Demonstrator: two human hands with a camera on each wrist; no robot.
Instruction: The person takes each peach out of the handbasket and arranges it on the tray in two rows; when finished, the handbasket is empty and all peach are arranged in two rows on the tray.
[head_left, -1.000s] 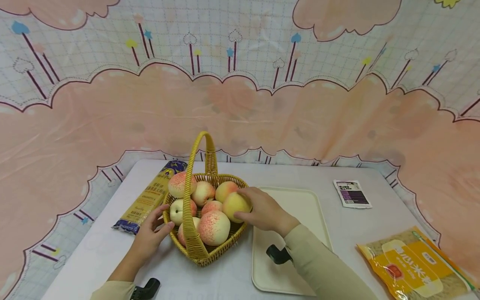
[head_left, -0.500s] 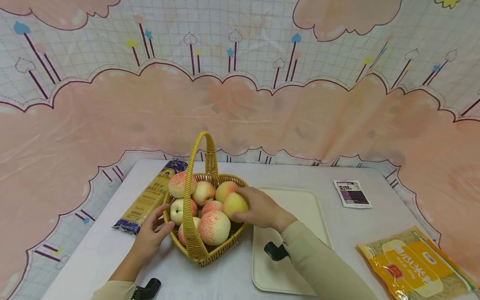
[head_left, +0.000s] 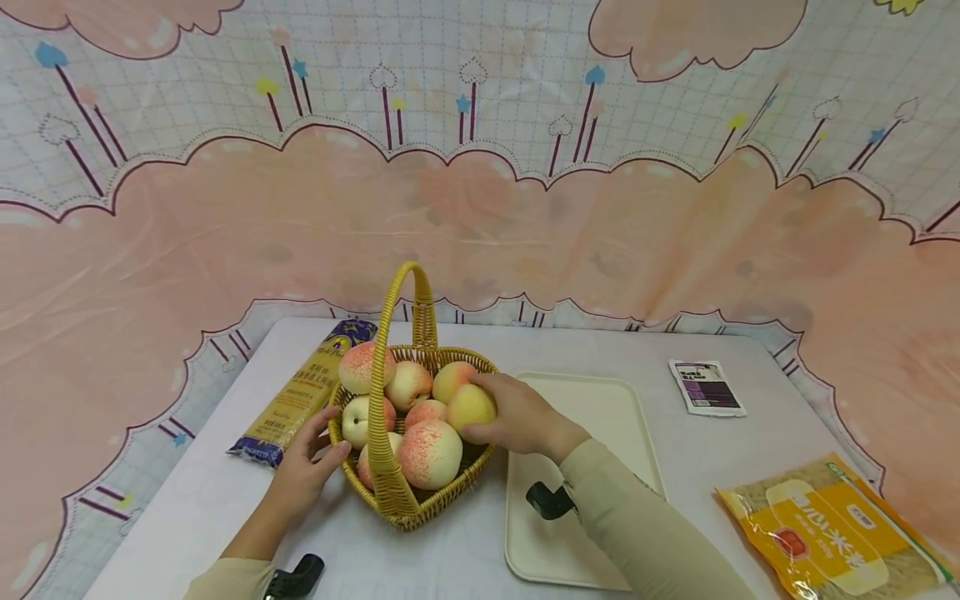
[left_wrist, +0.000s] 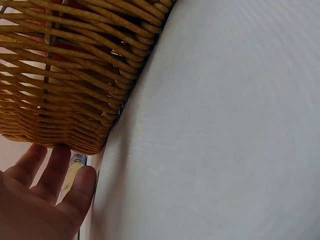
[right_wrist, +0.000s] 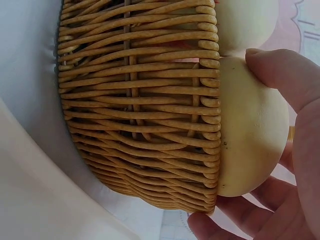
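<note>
A yellow wicker basket (head_left: 405, 518) with a tall arched handle stands left of the table's middle, filled with several red-and-cream peaches (head_left: 429, 455). My right hand (head_left: 525, 418) holds a yellow peach (head_left: 471, 408) at the basket's right side, thumb on the near face and fingers round the far side. In the right wrist view this peach (right_wrist: 252, 130) sits right at the wicker rim, with a fingertip at the rim's edge. My left hand (head_left: 302, 468) rests its fingertips against the basket's left side. The left wrist view shows those fingers (left_wrist: 57, 165) touching the weave, thumb apart.
Behind my left hand lies a spaghetti packet (head_left: 300, 396). A cream tray (head_left: 540, 533) is right of the basket, partly under my right forearm. Farther right are a small white-and-purple sachet (head_left: 707, 389) and an orange grain bag (head_left: 832, 533). A patterned cloth hangs behind the table.
My right hand has shifted slightly left with the yellow peach, bringing it a little farther in over the basket. The left hand keeps its place at the basket's side.
</note>
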